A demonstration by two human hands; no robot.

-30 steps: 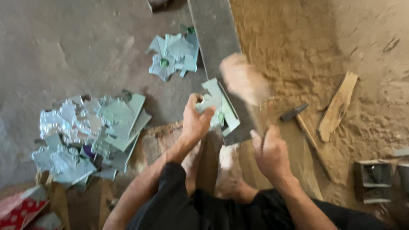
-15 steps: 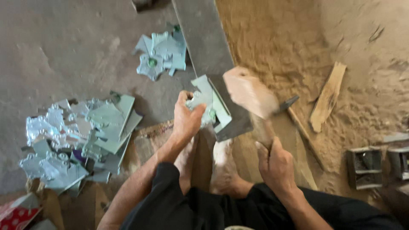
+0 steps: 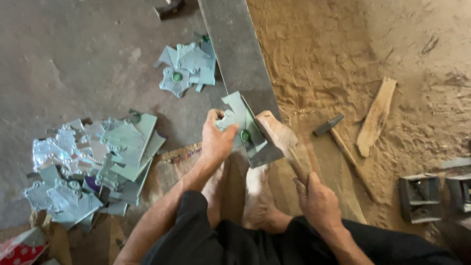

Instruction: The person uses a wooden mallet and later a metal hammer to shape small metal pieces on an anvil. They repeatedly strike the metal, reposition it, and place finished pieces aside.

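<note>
One plate (image 3: 239,128) at a time: pin flat on the bar (image 3: 240,59) with left hand (image 3: 217,142) pinching its 9 o'clock edge, right hand (image 3: 318,203) clenched round mallet (image 3: 277,135), striking square.

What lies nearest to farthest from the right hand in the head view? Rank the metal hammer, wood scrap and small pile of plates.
From the right hand:
1. Metal hammer, just right on the sand.
2. Wood scrap, farther right.
3. Small pile of plates, far upper left.
</note>
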